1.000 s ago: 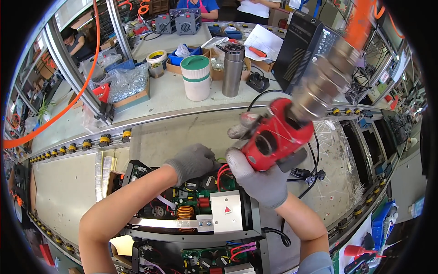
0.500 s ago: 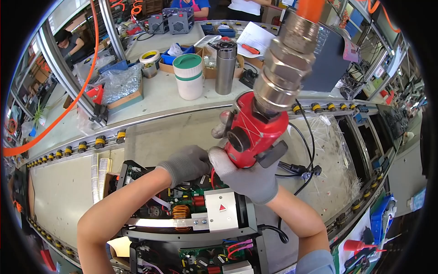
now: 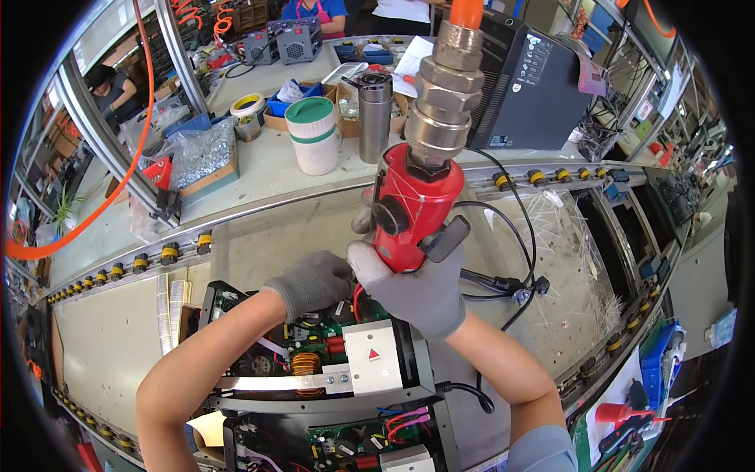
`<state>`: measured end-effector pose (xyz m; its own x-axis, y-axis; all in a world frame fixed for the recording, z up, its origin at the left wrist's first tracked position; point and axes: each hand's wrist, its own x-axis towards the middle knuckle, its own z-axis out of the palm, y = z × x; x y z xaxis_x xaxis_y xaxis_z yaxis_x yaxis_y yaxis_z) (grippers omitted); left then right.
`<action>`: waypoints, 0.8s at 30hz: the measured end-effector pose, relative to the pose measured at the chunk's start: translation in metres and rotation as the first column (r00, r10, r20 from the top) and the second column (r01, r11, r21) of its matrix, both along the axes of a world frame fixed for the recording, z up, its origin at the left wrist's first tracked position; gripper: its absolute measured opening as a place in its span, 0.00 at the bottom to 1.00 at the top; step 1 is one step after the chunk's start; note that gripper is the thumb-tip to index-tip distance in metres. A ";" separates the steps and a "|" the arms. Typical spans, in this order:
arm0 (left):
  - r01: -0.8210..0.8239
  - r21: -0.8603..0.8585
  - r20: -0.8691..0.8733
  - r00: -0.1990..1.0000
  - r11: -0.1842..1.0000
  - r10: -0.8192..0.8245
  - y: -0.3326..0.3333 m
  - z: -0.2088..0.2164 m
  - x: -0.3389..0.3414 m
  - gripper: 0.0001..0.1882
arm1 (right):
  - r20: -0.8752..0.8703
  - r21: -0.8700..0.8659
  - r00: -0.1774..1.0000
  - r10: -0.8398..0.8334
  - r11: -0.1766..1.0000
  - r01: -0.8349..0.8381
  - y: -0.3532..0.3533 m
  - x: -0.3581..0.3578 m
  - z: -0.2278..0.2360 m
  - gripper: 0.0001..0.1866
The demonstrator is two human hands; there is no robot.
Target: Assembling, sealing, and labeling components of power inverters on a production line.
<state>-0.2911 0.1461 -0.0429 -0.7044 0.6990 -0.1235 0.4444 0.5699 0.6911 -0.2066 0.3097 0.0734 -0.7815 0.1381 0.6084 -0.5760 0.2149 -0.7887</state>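
Observation:
My right hand (image 3: 421,299), in a grey glove, is wrapped around a red air screwdriver (image 3: 413,206). The tool stands nearly upright, with a metal coupling (image 3: 444,98) and orange hose on top; its working tip is hidden below my hand. My left hand (image 3: 313,285), also gloved, is closed with its fingertips pointing down at the far edge of an open machine chassis (image 3: 330,407). What those fingers pinch, if anything, is hidden. Inside the chassis are a green circuit board, a copper coil (image 3: 307,371) and a white cover plate (image 3: 376,358) with a red triangle.
A second open chassis (image 3: 370,452) lies nearer me. Black cables (image 3: 503,283) lie right of the tool. Beyond the roller rail stand a white cup with green lid (image 3: 313,135), a steel flask (image 3: 375,118), a bag of small metal parts (image 3: 204,153) and a dark grey case (image 3: 535,90).
The air screwdriver and my right hand have shifted left, and the coupling on top has swung left and is more upright. My left hand stays at the chassis edge. The whole view has shifted slightly.

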 end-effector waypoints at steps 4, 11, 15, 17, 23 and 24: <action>-0.038 -0.078 0.070 0.997 0.996 0.044 0.001 0.011 0.006 0.15 | 0.015 -0.081 0.999 0.038 0.996 -0.037 -0.003 -0.001 -0.004 0.20; -0.315 -0.333 -0.318 0.925 0.889 0.209 0.006 0.125 0.059 0.21 | 0.138 -0.207 0.990 0.014 0.978 0.015 0.011 0.009 0.028 0.13; -0.119 -0.260 -0.456 0.890 0.958 -0.013 -0.024 0.159 0.154 0.28 | 0.003 -0.312 1.000 0.011 0.950 -0.009 0.044 0.052 0.073 0.24; -0.155 -0.393 -0.520 0.850 0.906 -0.080 -0.040 0.135 0.180 0.33 | -0.129 -0.414 0.991 -0.024 0.910 -0.032 0.049 0.072 0.072 0.30; -0.180 -0.337 -0.695 0.710 0.924 -0.115 -0.039 0.115 0.151 0.33 | -0.421 -0.543 0.890 0.176 0.737 -0.402 0.063 0.127 0.063 0.30; -0.191 -0.335 -0.701 0.705 0.922 -0.109 -0.037 0.112 0.140 0.33 | -0.383 -0.536 0.905 0.187 0.752 -0.382 0.060 0.134 0.063 0.30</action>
